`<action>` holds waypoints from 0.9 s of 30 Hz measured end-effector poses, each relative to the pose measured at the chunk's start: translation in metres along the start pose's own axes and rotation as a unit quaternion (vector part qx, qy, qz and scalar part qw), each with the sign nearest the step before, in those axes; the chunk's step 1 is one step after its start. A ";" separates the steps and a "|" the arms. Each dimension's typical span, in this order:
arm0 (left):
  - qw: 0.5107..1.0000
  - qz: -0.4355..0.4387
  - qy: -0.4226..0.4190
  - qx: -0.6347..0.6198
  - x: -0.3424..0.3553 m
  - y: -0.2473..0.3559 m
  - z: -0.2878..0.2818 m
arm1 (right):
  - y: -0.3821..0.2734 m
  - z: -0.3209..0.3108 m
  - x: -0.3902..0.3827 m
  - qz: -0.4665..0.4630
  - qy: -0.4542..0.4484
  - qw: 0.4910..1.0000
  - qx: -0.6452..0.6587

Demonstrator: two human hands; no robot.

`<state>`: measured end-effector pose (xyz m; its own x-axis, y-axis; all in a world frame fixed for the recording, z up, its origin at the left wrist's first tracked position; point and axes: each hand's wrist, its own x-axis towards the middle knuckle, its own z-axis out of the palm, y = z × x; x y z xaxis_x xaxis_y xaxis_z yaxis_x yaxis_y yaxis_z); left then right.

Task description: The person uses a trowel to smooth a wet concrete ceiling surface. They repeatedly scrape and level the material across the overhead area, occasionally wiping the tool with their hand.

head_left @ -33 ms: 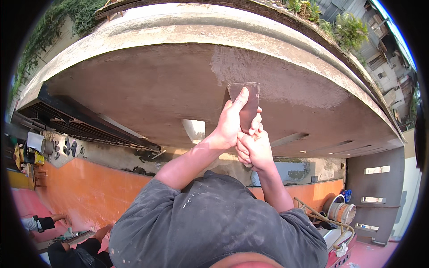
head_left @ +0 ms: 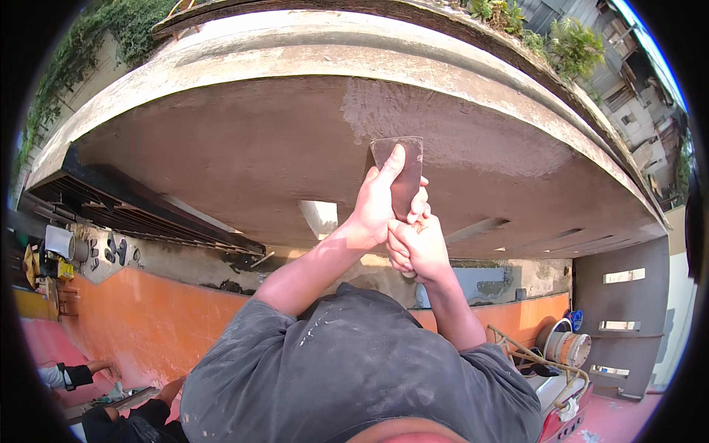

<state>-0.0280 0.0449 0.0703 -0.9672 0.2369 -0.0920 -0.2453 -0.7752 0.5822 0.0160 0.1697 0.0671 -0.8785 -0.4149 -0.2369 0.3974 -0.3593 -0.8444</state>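
A flat, dark putty knife (head_left: pixel 408 173) with a broad far edge is held in front of a grey-brown plastered wall (head_left: pixel 244 148). My left hand (head_left: pixel 375 207) is wrapped round its blade, thumb lying along the face and fingertips showing at the right edge. Just below, my right hand (head_left: pixel 418 247) is closed in a fist at the blade's narrow end; the handle is hidden inside it. The two hands touch. Beyond the blade, a paler, wet-looking rough patch (head_left: pixel 458 133) spreads to the right over the wall.
The wall has slot openings, one (head_left: pixel 320 215) left of my hands. A dark metal grille (head_left: pixel 140 196) stands at left. An orange low wall (head_left: pixel 155 310) runs behind. At lower right are a bucket (head_left: pixel 570 348) and a tubular frame (head_left: pixel 543 362). Another person's limbs (head_left: pixel 133 417) show at lower left.
The whole view has shifted slightly, so hands and putty knife appear a little further left in the picture. The grip is the same, and the pale patch looks unchanged.
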 end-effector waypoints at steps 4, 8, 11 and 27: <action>0.999 0.045 -0.028 -0.007 0.009 0.021 -0.004 | -0.008 0.011 0.022 -0.024 -0.073 0.997 -0.002; 0.999 0.023 -0.041 -0.014 0.011 0.019 -0.012 | -0.005 0.007 0.019 -0.012 -0.065 0.998 -0.025; 1.000 -0.014 -0.010 0.016 0.007 0.007 -0.015 | 0.008 0.000 0.009 -0.035 -0.072 0.997 -0.004; 0.934 0.005 -0.276 0.225 -0.036 -0.082 -0.036 | 0.011 -0.027 -0.038 -0.446 0.208 0.827 -0.272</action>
<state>0.0248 0.0786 -0.0027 -0.7569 0.5935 0.2737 -0.0634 -0.4835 0.8731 0.0464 0.2038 0.0538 -0.8182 0.1766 0.5471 -0.5364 0.1078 -0.8370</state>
